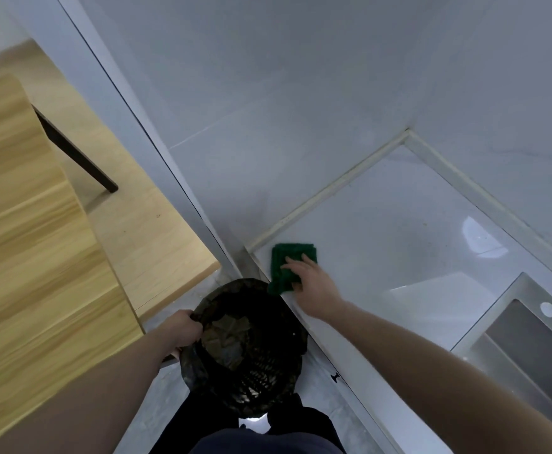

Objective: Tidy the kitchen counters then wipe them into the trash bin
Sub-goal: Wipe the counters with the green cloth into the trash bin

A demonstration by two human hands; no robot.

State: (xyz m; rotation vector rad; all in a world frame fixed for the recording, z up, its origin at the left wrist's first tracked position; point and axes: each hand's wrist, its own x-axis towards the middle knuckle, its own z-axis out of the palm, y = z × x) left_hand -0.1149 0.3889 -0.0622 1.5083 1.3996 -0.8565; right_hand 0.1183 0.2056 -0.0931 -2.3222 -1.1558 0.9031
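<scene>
The right hand (312, 283) presses flat fingers on the green cloth (289, 267) at the counter (399, 231) edge. The left hand (183, 329) grips the rim of the trash bin (245, 348), just below that edge.

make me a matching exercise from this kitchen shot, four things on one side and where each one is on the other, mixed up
Things:
1. green cloth
2. trash bin
3. sink
4. chair leg

Places:
A. set into the counter, far right
B. on the wooden floor, upper left
C. under the right hand at the counter's corner
D. below the counter edge, rim gripped by the left hand

Pairs: 1-C, 2-D, 3-A, 4-B
</scene>
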